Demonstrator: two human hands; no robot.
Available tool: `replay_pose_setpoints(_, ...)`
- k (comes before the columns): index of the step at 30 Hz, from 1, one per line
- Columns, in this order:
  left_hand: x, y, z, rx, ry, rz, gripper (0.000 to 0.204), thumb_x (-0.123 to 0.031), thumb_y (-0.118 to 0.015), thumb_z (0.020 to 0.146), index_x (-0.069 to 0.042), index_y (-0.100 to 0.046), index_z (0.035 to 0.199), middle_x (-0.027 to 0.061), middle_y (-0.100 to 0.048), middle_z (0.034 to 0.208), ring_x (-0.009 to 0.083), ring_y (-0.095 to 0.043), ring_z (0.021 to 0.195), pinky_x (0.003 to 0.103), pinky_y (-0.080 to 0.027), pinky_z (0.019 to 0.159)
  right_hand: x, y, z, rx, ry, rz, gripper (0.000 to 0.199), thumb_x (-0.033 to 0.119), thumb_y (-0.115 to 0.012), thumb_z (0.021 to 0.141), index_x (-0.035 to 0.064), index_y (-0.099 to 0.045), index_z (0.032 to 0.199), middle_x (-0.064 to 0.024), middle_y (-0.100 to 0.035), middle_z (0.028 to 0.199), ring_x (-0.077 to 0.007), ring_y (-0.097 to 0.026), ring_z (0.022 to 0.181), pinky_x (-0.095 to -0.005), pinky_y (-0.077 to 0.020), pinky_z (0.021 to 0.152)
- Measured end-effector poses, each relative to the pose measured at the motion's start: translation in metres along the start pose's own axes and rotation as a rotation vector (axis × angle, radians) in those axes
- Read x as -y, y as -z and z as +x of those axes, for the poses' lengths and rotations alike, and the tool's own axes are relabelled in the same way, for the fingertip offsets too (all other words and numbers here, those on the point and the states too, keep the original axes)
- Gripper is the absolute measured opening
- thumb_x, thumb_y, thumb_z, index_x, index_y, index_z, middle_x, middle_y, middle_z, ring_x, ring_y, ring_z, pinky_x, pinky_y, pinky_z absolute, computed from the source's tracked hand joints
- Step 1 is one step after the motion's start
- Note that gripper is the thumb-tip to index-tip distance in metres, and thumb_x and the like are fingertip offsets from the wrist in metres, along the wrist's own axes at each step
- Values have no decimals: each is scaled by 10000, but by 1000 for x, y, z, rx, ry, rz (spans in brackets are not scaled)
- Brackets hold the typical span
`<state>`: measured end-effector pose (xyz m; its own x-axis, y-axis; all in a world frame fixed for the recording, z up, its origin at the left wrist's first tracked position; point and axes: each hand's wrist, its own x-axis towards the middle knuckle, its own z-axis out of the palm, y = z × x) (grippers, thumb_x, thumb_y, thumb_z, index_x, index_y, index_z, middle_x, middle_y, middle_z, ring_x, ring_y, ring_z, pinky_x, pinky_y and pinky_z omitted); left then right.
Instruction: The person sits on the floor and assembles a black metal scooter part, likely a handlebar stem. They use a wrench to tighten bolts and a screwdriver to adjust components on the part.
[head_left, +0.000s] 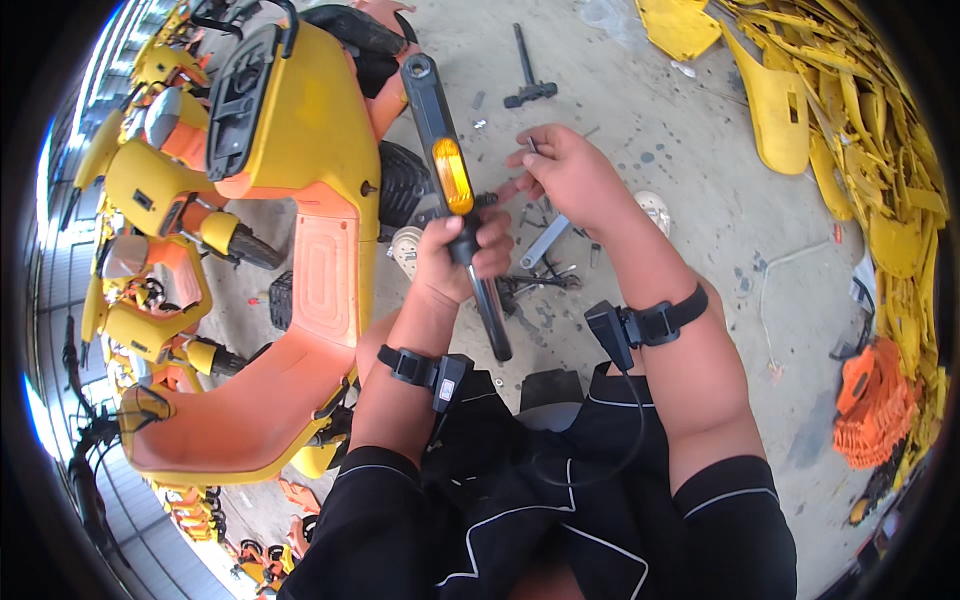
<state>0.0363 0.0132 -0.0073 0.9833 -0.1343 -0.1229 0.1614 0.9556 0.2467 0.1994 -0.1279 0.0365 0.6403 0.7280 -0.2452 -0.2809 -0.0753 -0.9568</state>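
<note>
My left hand (462, 250) is wrapped round a scooter fork leg (430, 110), which slants upright in front of me. Its black upper part has a holed end and bears an amber reflector (453, 178); a shiny dark tube (487, 310) runs out below my fist. To the right of the fork leg is my right hand (562, 175), with thumb and fingertips pinched on a small dark piece (532, 146) too small to name. A flat grey metal bar (545, 241) and some dark metal parts (545, 283) lie on the floor beneath my hands.
Close on the left stands a yellow and orange scooter body (300, 240), with more scooters (150, 200) beyond. A T-shaped black part (527, 75) lies ahead on the concrete floor. Yellow panels (840, 110) are heaped at right, near an orange pile (875, 405).
</note>
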Motion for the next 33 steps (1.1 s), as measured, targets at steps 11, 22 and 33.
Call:
replay_pose_setpoints(11, 21, -50, -24, -95, -240, 120, 947, -211, -715, 773, 50, -225, 1540, 56, -495, 854, 145, -483, 578, 275, -396, 487, 26, 15, -14, 231, 35, -215, 284, 108, -581, 1004, 1, -578, 1268, -70, -683, 1017, -119, -623, 703, -288, -508, 604)
replay_pose_setpoints(22, 25, -19, -36, -265, -337, 337, 907, -230, -745, 780, 83, -313, 1513, 33, -489, 802, 183, -484, 773, 320, -402, 737, 7, -4, 2, 304, -17, -113, 265, 65, -557, 1013, -44, -583, 1253, -92, -683, 948, -143, -642, 775, -303, -567, 744)
replay_pose_setpoints(33, -17, 7, -36, -630, -303, 482, 670, -91, -751, 901, 33, -412, 1465, 68, -633, 944, 183, -644, 882, 339, -527, 825, -21, -42, 15, 234, 8, -336, 260, 172, -619, 1009, -12, -661, 1187, -53, -690, 869, -112, -629, 744, -282, -531, 683)
